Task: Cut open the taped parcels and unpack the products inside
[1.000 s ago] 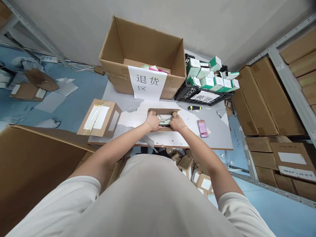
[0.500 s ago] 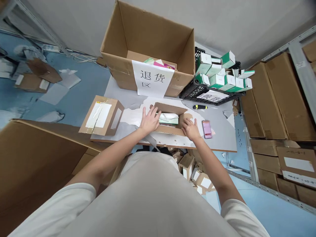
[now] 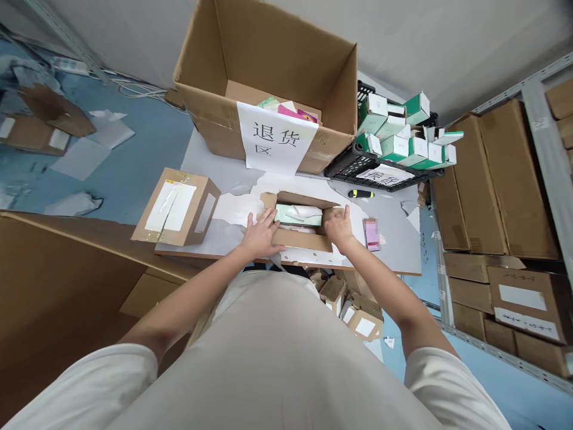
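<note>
An opened small cardboard box (image 3: 308, 241) lies on the table in front of me. Inside it sits a green and white carton (image 3: 286, 215). My left hand (image 3: 262, 234) rests on the box's left end, its fingers spread and the thumb along the near edge. At the opposite end, my right hand (image 3: 339, 228) has its fingers curled over the right flap, thumb pointing up. The fingertips of that hand are partly hidden. A phone (image 3: 371, 234) and a black and yellow cutter (image 3: 360, 193) lie to the right.
Behind stands a large open carton (image 3: 210, 113) with a paper sign (image 3: 275, 140). A black crate (image 3: 344, 167) of green and white boxes adjoins it. A taped parcel (image 3: 197, 209) stands at the table's left end. Shelves with cartons (image 3: 514, 173) line the right side.
My left hand has moved off the carton to the box's left end. My right hand has shifted slightly left and up along the right flap. The camera view has tilted a little.
</note>
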A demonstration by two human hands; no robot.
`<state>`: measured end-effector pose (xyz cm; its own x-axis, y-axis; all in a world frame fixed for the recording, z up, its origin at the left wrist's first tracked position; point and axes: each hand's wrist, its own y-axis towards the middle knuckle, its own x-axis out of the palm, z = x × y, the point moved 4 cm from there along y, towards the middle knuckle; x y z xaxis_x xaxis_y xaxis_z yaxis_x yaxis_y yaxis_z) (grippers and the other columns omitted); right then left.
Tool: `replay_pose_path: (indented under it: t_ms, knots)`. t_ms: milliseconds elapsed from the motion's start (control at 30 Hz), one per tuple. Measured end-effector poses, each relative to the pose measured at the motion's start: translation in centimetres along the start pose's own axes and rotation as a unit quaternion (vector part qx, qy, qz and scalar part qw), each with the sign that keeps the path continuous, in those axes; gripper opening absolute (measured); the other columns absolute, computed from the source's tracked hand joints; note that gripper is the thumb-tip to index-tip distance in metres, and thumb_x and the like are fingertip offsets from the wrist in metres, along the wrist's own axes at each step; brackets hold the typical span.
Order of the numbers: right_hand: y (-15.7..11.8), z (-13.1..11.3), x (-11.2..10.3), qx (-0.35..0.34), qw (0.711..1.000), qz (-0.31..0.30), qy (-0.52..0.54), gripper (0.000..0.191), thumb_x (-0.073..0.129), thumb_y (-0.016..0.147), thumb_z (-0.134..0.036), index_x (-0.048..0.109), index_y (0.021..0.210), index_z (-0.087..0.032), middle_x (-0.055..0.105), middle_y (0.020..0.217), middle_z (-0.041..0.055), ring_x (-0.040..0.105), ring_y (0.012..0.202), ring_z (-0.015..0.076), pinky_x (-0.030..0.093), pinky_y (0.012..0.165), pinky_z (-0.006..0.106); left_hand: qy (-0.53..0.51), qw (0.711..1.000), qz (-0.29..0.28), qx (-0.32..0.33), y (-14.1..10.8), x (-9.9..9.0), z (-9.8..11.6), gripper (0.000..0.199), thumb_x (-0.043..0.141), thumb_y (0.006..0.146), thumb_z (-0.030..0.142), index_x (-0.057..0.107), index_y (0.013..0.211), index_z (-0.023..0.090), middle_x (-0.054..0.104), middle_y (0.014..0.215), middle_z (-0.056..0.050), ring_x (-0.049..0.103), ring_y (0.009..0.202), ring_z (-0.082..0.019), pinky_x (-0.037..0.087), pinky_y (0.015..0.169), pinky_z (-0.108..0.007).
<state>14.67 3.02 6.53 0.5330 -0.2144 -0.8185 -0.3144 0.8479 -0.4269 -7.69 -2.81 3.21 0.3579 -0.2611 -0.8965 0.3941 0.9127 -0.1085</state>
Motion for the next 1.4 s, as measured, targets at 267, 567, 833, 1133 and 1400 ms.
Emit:
replay_pose_path:
  t_ms: [267,567,833,1133,1400]
  knots:
    - [7.0,-9.0,-3.1,-0.271,0.946,0.054,0.171,0.045,0.060,0.084,-0.021,0.051,0.128,-0.012,0.047,0.138,0.0196,0.048,0.123,0.0291,0.037,0.101,0.041,-0.048,0.998,0.034,0.021,-0.4,1.2,0.0,0.072,0.064,0.072,0.063,0.059,0.127,0.017,0.025,0.154,-0.019,0.019,0.143,-0.041,0.026,0.109,-0.061]
    - [8.2,-8.2,-2.3,-0.258,0.934,0.069,0.239,0.061,0.066,0.074,-0.023,0.041,0.129,-0.014,0.050,0.125,0.0167,0.049,0.114,0.0307,0.041,0.096,0.043,-0.057,0.997,0.053,-0.016,-0.9,1.2,0.1,0.068,0.070,0.067,0.061,0.062,0.121,0.020,0.029,0.153,-0.017,0.024,0.141,-0.041,0.017,0.110,-0.064]
    - [3.5,-2.1,-2.9,-0.171,0.888,0.204,0.375,0.048,0.068,0.068,-0.027,0.048,0.111,-0.018,0.044,0.123,0.0152,0.051,0.109,0.0290,0.047,0.088,0.040,-0.061,0.996,0.061,-0.036,-0.9,1.6,0.0,0.067,0.070,0.067,0.061,0.063,0.120,0.020,0.028,0.153,-0.019,0.021,0.142,-0.041,0.022,0.109,-0.064]
    - [2.0,-1.1,-1.9,-0.147,0.892,0.221,0.365,0.041,0.068,0.063,-0.026,0.049,0.099,-0.018,0.048,0.114,0.0149,0.052,0.104,0.0298,0.047,0.089,0.043,-0.007,0.999,0.022,-0.035,-0.1,1.0,0.6,0.072,0.063,0.070,0.066,0.061,0.124,0.020,0.026,0.154,-0.019,0.018,0.143,-0.040,0.017,0.109,-0.066]
    - [-3.8,3.3,-7.8,-0.108,0.796,0.410,0.433,0.044,0.069,0.059,-0.025,0.044,0.095,-0.024,0.050,0.116,0.0125,0.051,0.112,0.0292,0.047,0.091,0.045,0.038,0.998,0.005,-0.059,2.1,-0.5,-0.5,0.069,0.066,0.069,0.064,0.061,0.124,0.023,0.026,0.155,-0.016,0.014,0.143,-0.042,0.002,0.107,-0.072]
